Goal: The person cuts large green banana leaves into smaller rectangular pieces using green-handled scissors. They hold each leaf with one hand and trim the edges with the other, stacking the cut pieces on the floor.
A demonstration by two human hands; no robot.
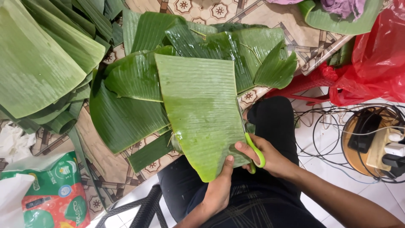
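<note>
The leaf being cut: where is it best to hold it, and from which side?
Hold the leaf at its near bottom edge, from below, as the left hand does: thumb on top, fingers under. That edge overhangs the table, so it is free to pinch, and it keeps clear of the scissors in the right hand.

Green-and-red printed packet (50, 194) — bottom left corner.
</note>
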